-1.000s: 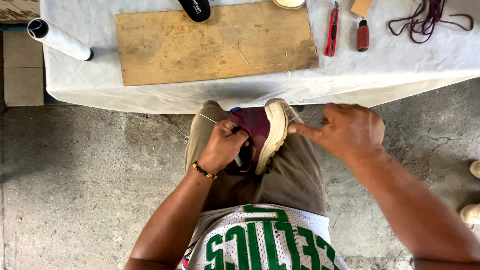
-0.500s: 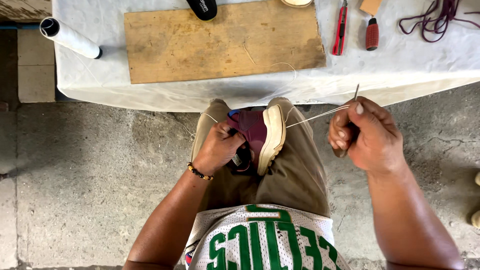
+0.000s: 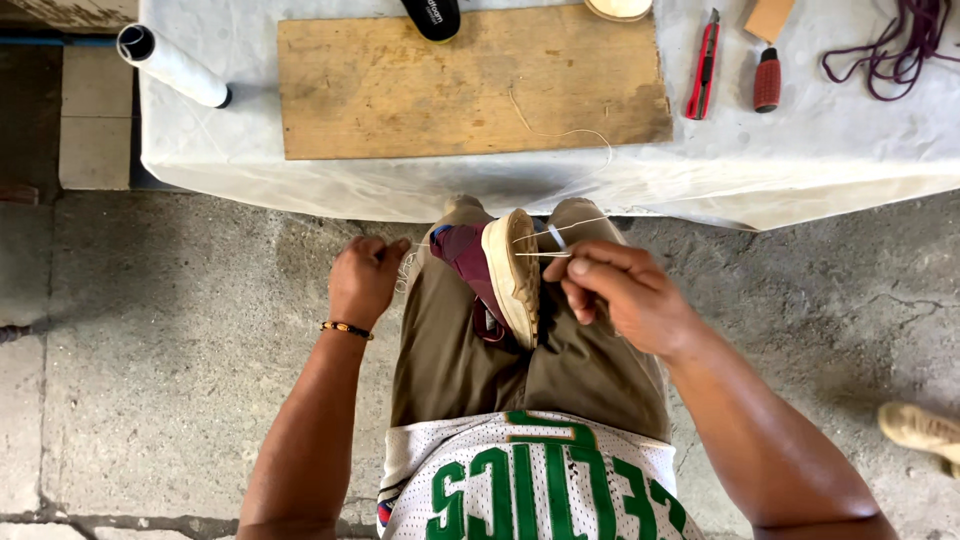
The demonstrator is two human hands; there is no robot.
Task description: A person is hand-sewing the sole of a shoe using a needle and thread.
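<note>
Shoe (image 3: 505, 280) clamped between the knees, sole edge up, long axis running away from the body toward the worktop (image 3: 800, 160); it lies between the two hands. Right hand (image 3: 620, 295) just beside the sole, nearer, fingers pinched on a taut pale thread (image 3: 545, 254) running across the sole edge; left hand (image 3: 362, 280) on the far side of the upper, fisted on the thread's other end; both forearms angled inward. Wooden board (image 3: 460, 85), thread spool (image 3: 175, 65), red knife (image 3: 703, 62) on worktop.
</note>
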